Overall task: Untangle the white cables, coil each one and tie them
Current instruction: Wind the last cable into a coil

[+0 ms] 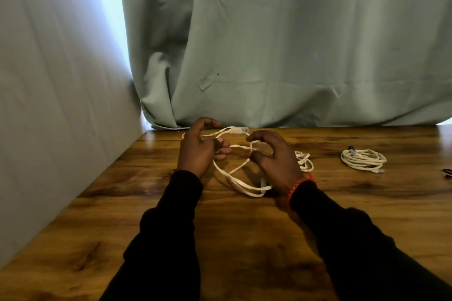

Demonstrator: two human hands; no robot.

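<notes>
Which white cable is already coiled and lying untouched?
The coiled cable at far right on the table, apart from both hands; the others are loose.

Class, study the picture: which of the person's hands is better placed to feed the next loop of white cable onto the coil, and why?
Probably the right hand: it sits nearest the loose white cable trailing on the wooden table, while the left hand already pinches the gathered loops.

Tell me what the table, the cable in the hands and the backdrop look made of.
Table: wood or wood-look laminate, glossy; grain and glare show.
Cable in the hands: white, matte, possibly braided sheath; too blurred to be sure.
Backdrop curtain: grey-green woven fabric, matte; folds and creases.
</notes>
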